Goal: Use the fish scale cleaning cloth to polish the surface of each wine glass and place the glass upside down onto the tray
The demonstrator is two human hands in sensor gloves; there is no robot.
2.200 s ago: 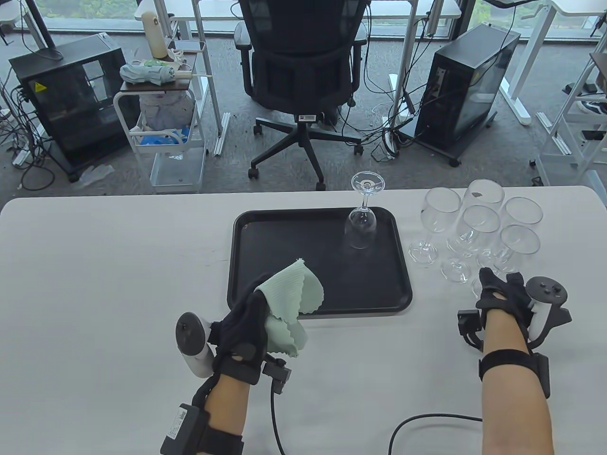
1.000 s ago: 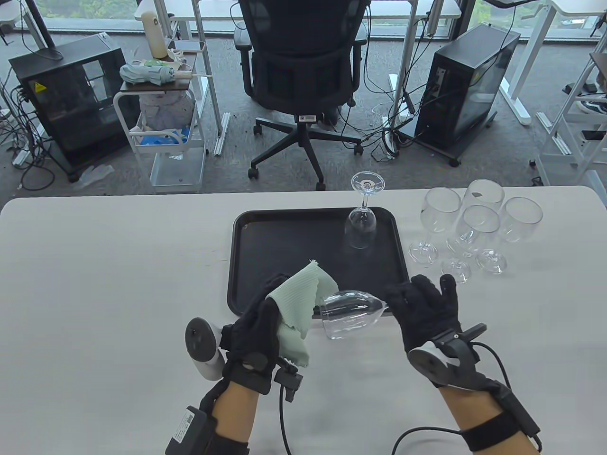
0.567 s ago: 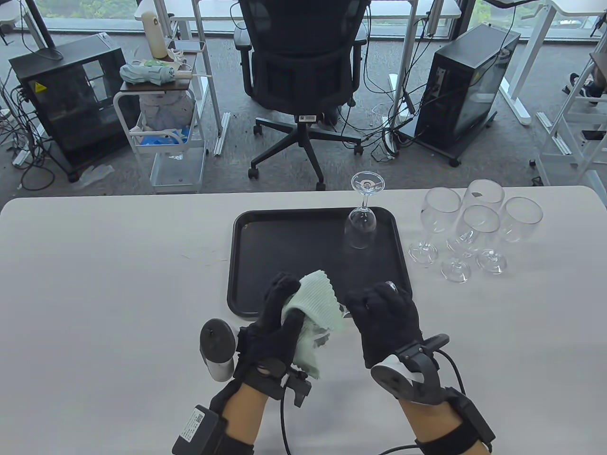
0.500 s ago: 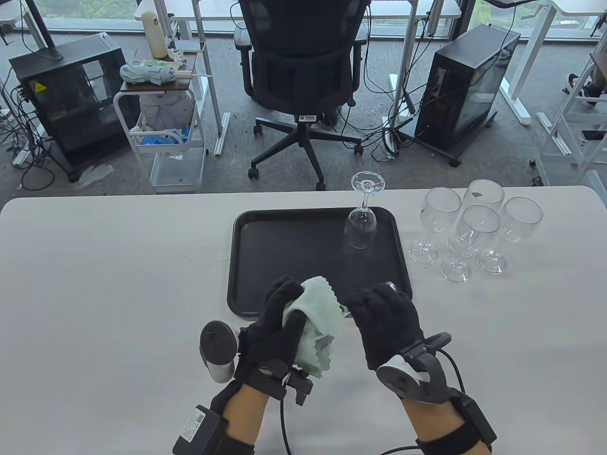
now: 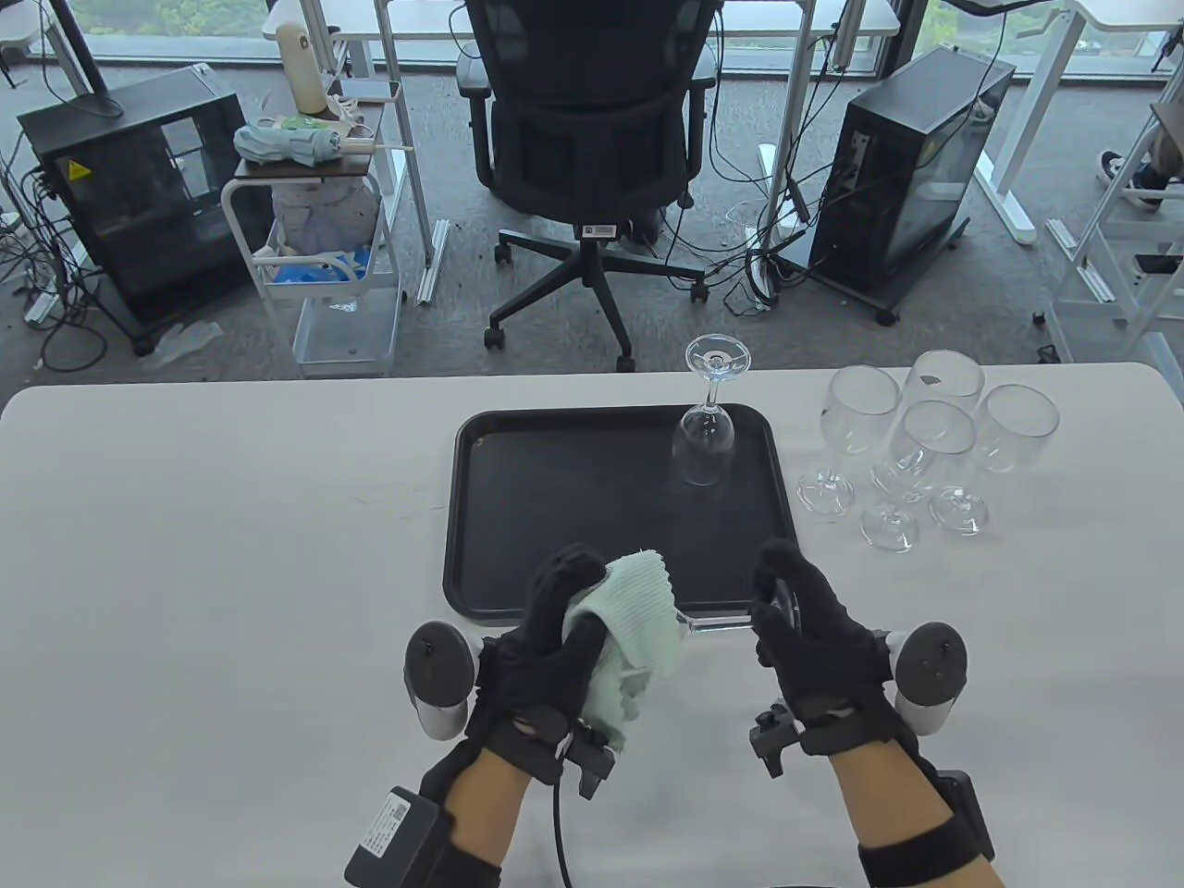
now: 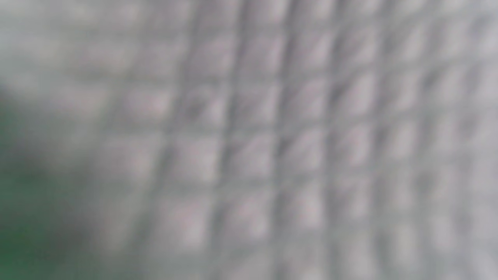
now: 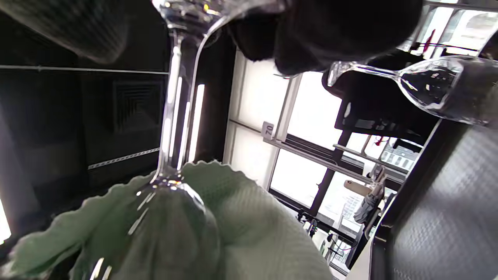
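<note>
My left hand (image 5: 575,601) holds the pale green cloth (image 5: 634,620) wrapped round the bowl of a wine glass (image 5: 720,626) lying sideways above the tray's near edge. My right hand (image 5: 784,606) grips the glass's foot; the bare stem spans the gap between the hands. The right wrist view shows that stem (image 7: 171,116) running down into the cloth (image 7: 249,233). The left wrist view is filled by blurred cloth (image 6: 249,140). One glass (image 5: 708,444) stands upside down at the far right of the black tray (image 5: 555,499).
Several upright wine glasses (image 5: 934,435) stand in a cluster on the white table (image 5: 185,555), right of the tray. An office chair (image 5: 592,139) stands beyond the far edge. The upside-down glass (image 7: 432,87) and tray (image 7: 447,202) also show in the right wrist view.
My right hand took a glass from the cluster and brought it to the cloth. In the last half second it slid right to the foot, baring the stem, and the wrist rolled over.
</note>
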